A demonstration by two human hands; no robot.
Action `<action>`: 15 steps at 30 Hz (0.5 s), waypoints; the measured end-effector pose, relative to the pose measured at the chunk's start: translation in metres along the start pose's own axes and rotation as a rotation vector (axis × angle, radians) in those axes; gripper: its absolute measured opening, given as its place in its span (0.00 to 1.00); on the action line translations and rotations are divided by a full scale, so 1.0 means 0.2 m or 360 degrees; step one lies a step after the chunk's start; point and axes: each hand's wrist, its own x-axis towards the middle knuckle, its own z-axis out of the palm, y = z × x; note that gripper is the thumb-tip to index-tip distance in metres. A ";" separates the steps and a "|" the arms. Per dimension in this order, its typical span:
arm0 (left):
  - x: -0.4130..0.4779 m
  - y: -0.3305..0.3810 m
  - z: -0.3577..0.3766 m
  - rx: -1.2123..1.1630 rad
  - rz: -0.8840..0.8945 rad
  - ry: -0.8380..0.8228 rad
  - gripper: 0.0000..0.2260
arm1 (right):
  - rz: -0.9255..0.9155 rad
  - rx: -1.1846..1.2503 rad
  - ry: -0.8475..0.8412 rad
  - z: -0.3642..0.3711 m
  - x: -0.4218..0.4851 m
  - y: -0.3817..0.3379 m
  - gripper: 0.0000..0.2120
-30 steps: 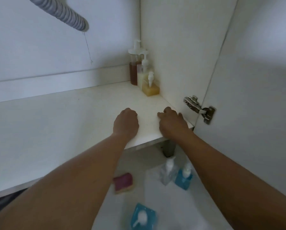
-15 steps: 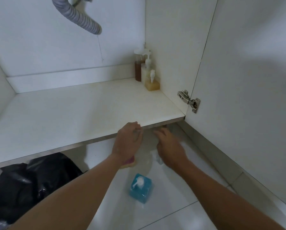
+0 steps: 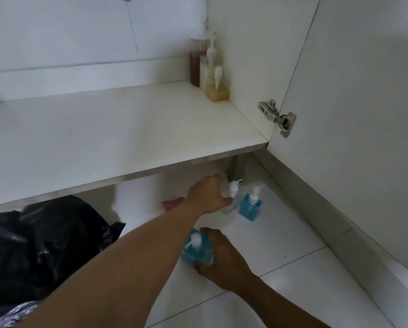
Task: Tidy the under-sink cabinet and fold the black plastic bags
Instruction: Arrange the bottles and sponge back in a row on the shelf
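the left hand (image 3: 206, 195) reaches under the front edge of the cabinet shelf (image 3: 127, 129), fingers and thumb curled round a clear pump bottle (image 3: 231, 197) on the floor (image 3: 281, 235). just beside it stands a blue pump bottle (image 3: 250, 207). nearer, the right hand (image 3: 221, 254) grips another blue bottle (image 3: 197, 250), tilted. a pink sponge (image 3: 172, 203) shows behind the left wrist. the black plastic bags (image 3: 44, 242) lie crumpled on the floor at left, partly under the shelf. three pump bottles (image 3: 210, 74) stand in the shelf's back right corner.
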 end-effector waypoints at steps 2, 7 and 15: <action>0.05 -0.01 0.05 0.0006 -0.0078 -0.0081 0.41 | -0.0018 -0.0010 0.0018 -0.01 -0.01 0.04 0.39; 0.11 -0.02 0.16 -0.0006 -0.0101 -0.0101 0.33 | 0.0095 -0.0082 0.0149 -0.17 -0.10 0.20 0.44; 0.07 0.00 0.26 -0.0126 -0.0105 0.0123 0.25 | 0.0192 -0.0034 0.0442 -0.31 -0.18 0.35 0.39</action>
